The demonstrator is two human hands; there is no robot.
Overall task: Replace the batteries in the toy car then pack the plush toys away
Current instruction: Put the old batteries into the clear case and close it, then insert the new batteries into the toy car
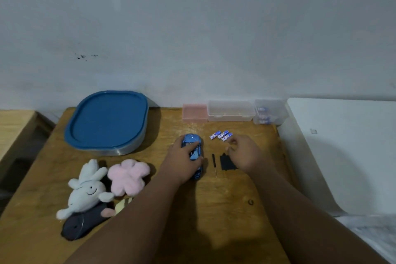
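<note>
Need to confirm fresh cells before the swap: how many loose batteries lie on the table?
3, side by side just beyond the right hand: left battery, middle battery, right battery. The hand may hide another; more sit inside the far clear box.

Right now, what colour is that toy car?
The toy car is metallic blue, clearest in the head view.

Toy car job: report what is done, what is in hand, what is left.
Done: a black cover lies loose beside the screwdriver, so the compartment looks opened. In hand: the left hand holds the toy car; the right hand hovers by the loose batteries. Left: fitting batteries, closing up, packing the plush toys, which lie beside the closed blue tub.
</note>
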